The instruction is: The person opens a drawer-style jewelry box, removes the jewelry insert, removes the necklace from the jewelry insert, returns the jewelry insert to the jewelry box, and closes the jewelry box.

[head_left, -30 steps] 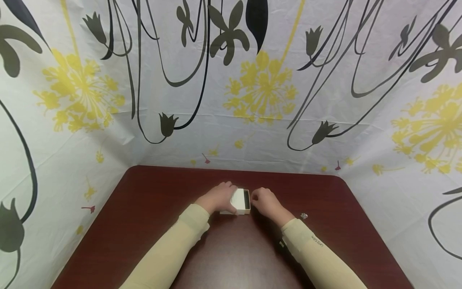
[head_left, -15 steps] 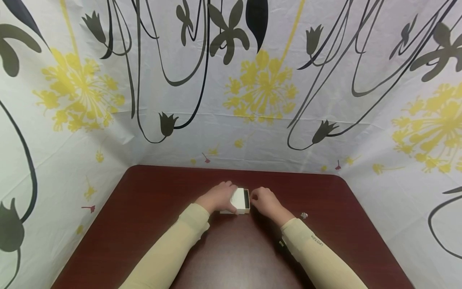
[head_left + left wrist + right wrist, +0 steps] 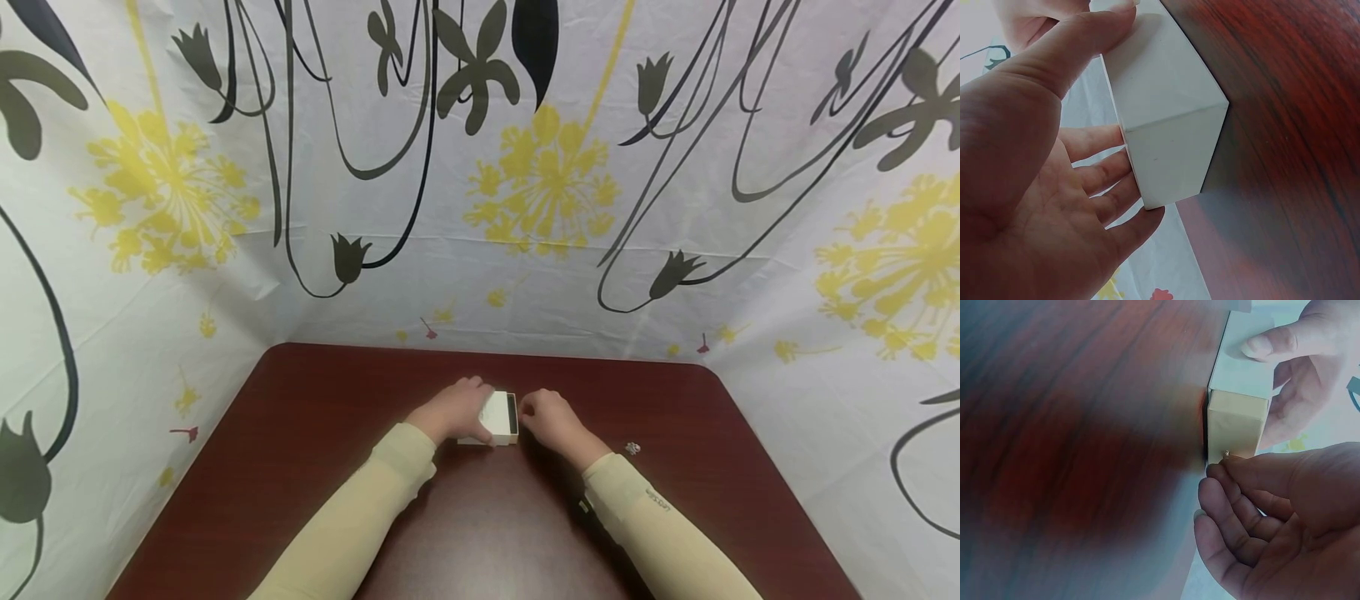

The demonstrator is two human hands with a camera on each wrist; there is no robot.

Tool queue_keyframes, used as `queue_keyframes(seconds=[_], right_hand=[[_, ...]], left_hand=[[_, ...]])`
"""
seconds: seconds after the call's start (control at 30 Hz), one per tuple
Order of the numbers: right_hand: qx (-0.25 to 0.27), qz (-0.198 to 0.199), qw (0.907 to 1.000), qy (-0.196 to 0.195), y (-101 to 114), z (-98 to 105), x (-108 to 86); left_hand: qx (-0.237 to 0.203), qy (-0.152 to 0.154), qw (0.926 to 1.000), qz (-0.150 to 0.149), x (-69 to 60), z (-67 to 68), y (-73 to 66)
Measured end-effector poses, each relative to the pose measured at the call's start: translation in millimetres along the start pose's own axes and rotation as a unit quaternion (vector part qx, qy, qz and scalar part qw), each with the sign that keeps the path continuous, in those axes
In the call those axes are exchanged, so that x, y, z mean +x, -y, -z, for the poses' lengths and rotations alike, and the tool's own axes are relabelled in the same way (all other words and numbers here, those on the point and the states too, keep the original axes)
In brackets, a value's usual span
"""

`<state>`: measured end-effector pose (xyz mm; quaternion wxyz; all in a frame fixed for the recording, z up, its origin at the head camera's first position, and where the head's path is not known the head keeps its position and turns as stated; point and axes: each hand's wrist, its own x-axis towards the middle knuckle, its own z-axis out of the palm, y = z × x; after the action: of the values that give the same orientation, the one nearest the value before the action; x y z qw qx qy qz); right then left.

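Observation:
A small white box (image 3: 495,414) with a cream sliding drawer stands on the table. The drawer (image 3: 1235,425) sticks out a little at its right end, and a dark strip of its inside shows from above. My left hand (image 3: 453,410) grips the white sleeve, thumb on the near side and fingers on the far side; the left wrist view shows the sleeve's plain closed end (image 3: 1172,156). At the drawer's front, my right hand (image 3: 553,419) pinches a tiny metallic knob (image 3: 1227,454) between thumb and forefinger. The other right fingers are curled loosely. Most of the knob is hidden.
The dark red-brown table (image 3: 315,467) has rounded far corners. A small silvery crumpled-looking thing (image 3: 632,448) lies right of my right wrist, too small to make out. Flower-printed white cloth (image 3: 420,292) hangs around the table's far and side edges.
The drawer has slid slightly left into the sleeve, and the dark strip is a little narrower. My right hand has shifted barely; the left keeps its place.

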<state>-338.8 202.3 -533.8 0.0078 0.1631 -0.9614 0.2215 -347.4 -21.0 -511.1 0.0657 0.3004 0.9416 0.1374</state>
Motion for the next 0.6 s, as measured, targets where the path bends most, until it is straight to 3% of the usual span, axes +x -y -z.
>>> queue_keyframes(seconds=[0.6], right_hand=[[0.003,0.004,1.0,0.0,0.7,0.4,0.4]], left_hand=[[-0.001,0.002,1.0,-0.001,0.8,-0.7,0.9]])
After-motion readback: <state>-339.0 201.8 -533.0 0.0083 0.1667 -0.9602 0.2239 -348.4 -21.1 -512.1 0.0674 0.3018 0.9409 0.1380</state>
